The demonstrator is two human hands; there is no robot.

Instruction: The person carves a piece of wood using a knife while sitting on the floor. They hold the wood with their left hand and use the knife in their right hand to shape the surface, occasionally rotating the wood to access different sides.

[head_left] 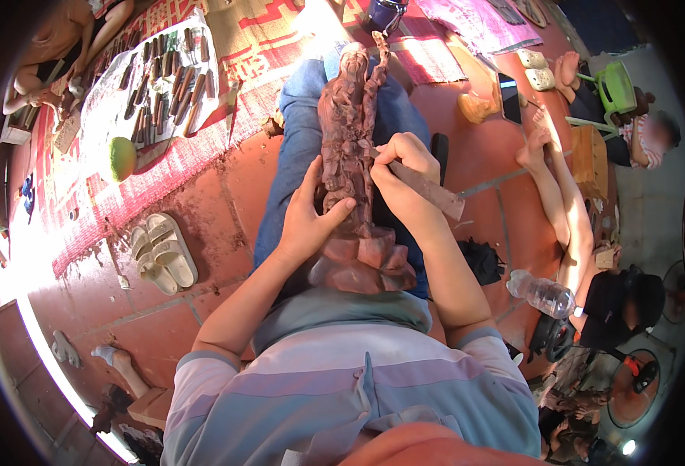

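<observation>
Carved figure: reddish brown, bearded, with a staff at its right edge; set along the lap, rocky base near the shirt, head pointing away.
Left hand: thumb and fingers spread moderately wide, holding the figure's lower left side.
Right hand: fingers bent in a narrow pinch on a flat brown strip, against the figure's right side.
Figure's edges: the jeans flank it on both sides; the staff tip reaches near a dark blue pail.
Room at left: floor tiles run between the jeans and a pair of beige sandals.
Room at right: more tiles lie between the right forearm and another person's bare legs; a clear bottle is near those legs.
Mat edge: the red patterned mat ends beyond the sandals; on it, a pale cloth carries rows of carving tools, with a green round fruit near its lower edge.
Far right: a green chair, and lower down a fan.
</observation>
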